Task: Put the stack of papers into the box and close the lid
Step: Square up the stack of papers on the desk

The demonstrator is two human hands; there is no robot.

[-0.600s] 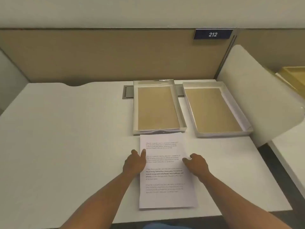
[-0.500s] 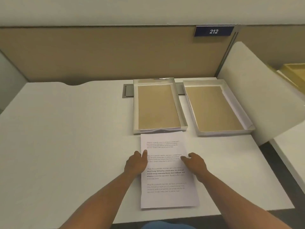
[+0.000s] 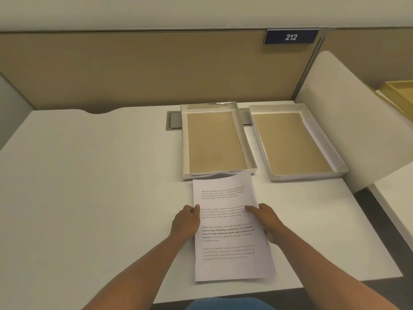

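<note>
A white stack of printed papers (image 3: 230, 238) lies on the desk in front of me, its far edge lifted against the near wall of the left tray. My left hand (image 3: 186, 221) grips the stack's left edge, thumb on top. My right hand (image 3: 264, 219) grips the right edge, fingers over the sheet. Behind the stack stand two shallow white trays with brown floors: the box (image 3: 185, 139) at the centre and its lid (image 3: 261, 144) lying upturned to the right. Both are empty inside.
The white desk (image 3: 89, 186) ends at a tan partition wall with a blue "212" sign (image 3: 291, 37). A grey cable slot (image 3: 174, 120) sits behind the box. A white side panel (image 3: 348, 121) rises on the right, with a yellow tray (image 3: 400, 92) beyond it.
Both hands have closed in on the sides of the stack. Its far end has risen and tilted a little to the right.
</note>
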